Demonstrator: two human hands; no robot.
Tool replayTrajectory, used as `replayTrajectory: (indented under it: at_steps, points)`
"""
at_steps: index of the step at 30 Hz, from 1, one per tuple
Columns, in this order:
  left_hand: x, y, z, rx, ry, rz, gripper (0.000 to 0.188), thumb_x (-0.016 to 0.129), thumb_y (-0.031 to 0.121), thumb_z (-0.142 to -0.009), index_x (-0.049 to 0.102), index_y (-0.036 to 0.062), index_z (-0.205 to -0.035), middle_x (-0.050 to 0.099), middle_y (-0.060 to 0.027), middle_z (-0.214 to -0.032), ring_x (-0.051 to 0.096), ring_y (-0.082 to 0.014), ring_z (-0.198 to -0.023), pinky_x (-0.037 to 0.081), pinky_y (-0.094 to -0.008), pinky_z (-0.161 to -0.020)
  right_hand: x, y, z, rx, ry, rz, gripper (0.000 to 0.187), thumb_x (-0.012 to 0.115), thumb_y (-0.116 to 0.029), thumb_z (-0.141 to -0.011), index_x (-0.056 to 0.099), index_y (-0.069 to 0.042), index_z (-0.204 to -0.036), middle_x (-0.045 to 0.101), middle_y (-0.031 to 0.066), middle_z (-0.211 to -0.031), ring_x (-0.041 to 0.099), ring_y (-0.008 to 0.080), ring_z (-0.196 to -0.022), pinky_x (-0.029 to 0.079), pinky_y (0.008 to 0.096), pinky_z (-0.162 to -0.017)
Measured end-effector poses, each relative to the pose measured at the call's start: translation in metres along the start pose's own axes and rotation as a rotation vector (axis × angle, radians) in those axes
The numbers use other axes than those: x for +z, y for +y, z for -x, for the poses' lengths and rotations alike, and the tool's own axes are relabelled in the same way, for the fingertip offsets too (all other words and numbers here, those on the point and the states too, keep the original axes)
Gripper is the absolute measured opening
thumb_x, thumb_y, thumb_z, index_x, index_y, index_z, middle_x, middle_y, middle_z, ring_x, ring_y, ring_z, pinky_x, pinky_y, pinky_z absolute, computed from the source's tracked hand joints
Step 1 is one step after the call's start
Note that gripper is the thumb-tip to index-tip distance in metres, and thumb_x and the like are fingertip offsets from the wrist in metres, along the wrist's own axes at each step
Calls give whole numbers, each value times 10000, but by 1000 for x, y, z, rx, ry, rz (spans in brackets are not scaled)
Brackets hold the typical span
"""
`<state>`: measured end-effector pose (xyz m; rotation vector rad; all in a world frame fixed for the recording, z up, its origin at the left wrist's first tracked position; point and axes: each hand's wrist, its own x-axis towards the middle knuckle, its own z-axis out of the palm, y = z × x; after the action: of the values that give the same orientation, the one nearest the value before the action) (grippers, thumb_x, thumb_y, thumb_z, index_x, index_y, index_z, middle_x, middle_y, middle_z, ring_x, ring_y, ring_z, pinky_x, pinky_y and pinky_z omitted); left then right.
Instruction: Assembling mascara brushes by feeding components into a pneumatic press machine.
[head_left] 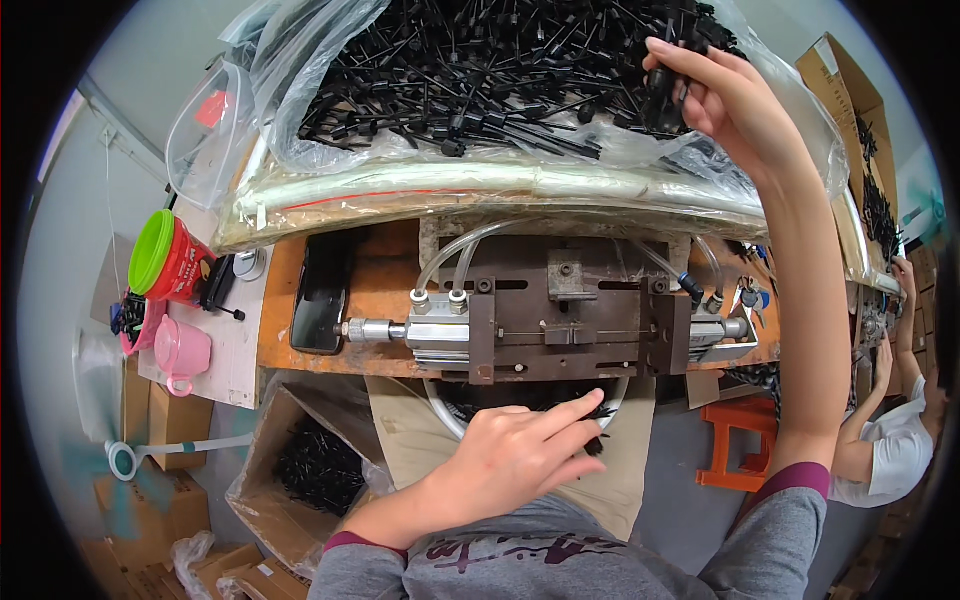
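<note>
My right hand (735,95) is raised over a large heap of thin black plastic stems with knobbed heads (480,70), lying in a plastic-lined tray. Its thumb and fingers close on one or more of these black parts (662,88); I cannot tell how many. Below the clamping fixture (570,325), my left hand (525,440) stretches its fingers over a round white-rimmed container (440,410) of black parts on my lap. A small black piece (596,445) shows by its fingertips, apparently not gripped. The brown metal fixture has silver air cylinders and clear hoses at both sides.
A black phone (322,295) lies left of the fixture, keys (752,298) to its right. Farther left stand a red-green tub (170,262) and a pink cup (182,350). A carton of black parts (318,465) sits lower left. An orange stool (735,445) and another person (890,450) are at right.
</note>
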<state>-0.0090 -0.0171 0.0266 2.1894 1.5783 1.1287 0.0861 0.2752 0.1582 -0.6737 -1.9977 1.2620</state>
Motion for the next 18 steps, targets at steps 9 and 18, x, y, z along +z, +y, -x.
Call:
replayTrajectory:
  at_steps: [9,18]
  points:
    - [-22,-6,-26,-11,479,60,379,809,-21,-691,680,-9,-1047,693,-150,-1005,682,-199,-822,572,-264,-665,88,11,138,479,-256,-471,217,700,-158,-888,617,25,-971,640,49,-738,523,73,-421,380,199,-376]
    - [-1,-6,0,-105,282,90,415,814,-18,-649,690,-6,-1045,663,-109,-953,645,-206,-771,532,-304,-620,83,31,183,421,10,-368,96,662,-92,-898,645,2,-895,663,54,-847,557,45,-515,423,175,-435]
